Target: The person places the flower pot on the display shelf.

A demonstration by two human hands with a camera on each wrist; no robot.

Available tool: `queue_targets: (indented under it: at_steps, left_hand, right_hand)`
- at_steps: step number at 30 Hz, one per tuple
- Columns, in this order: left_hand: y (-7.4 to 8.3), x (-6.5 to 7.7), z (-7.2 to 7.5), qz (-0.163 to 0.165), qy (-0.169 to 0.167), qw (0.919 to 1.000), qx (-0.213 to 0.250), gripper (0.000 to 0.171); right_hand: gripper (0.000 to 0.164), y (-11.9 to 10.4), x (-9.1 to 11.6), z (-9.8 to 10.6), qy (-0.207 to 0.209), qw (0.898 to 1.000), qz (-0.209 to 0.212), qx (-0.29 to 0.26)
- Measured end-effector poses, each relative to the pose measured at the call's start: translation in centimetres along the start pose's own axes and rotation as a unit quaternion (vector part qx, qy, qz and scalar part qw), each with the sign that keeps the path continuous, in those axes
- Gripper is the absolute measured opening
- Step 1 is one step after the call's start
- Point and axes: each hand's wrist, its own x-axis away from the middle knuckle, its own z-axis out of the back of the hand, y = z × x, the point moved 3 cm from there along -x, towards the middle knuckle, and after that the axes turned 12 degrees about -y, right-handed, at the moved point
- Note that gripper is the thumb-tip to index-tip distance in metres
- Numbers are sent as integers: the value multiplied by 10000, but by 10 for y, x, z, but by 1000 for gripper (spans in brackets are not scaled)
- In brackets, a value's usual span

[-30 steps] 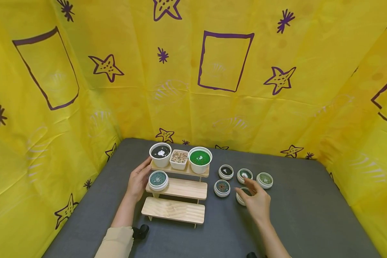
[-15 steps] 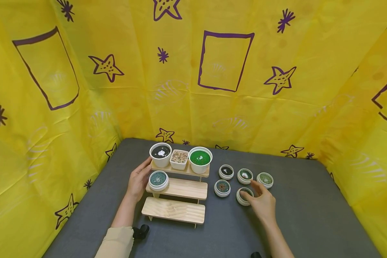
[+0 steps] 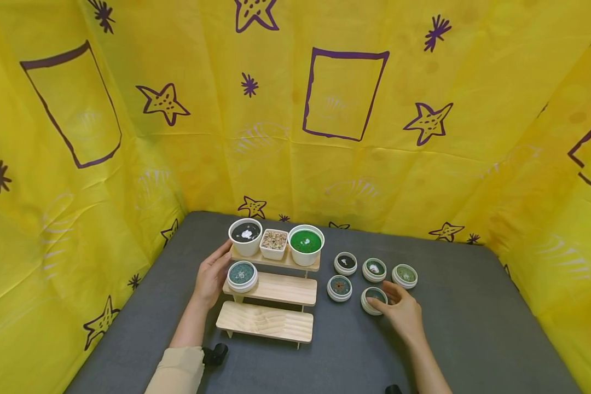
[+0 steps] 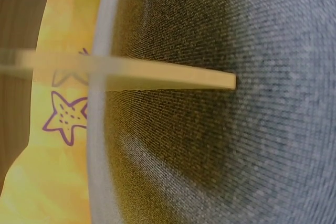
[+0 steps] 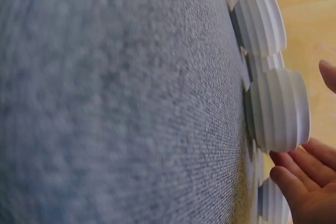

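A tiered wooden stand holds a white tub with black filling, a square dish of mixed bits, a white tub with green filling and a ribbed pot with teal filling. My left hand grips the left end of its top shelf, fingertips partly hidden; the left wrist view shows a wooden part but no fingers. My right hand is at a ribbed white pot with dark green filling: fingertips right at its side, thumb over its top, gap visible in the right wrist view.
Several more ribbed pots stand right of the stand: a black-filled one, a green and white one, a pale green one and one with a brown star pattern. Yellow patterned cloth encloses the grey table.
My right hand has shifted right and slightly down from over the dark green pot to its right side. The left hand, the stand and the pots hold their places.
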Motion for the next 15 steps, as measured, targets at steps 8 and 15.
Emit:
queue_targets:
  at_steps: [8,15]
  left_hand:
    - [1,0,-1,95,65,9999,-39,35]
    - [2,0,0,146,31,9999,-70,35]
  right_hand:
    - [66,6,0,3,-218,9997,108,8]
    - [64,10,1,2,-280,9994,116,159]
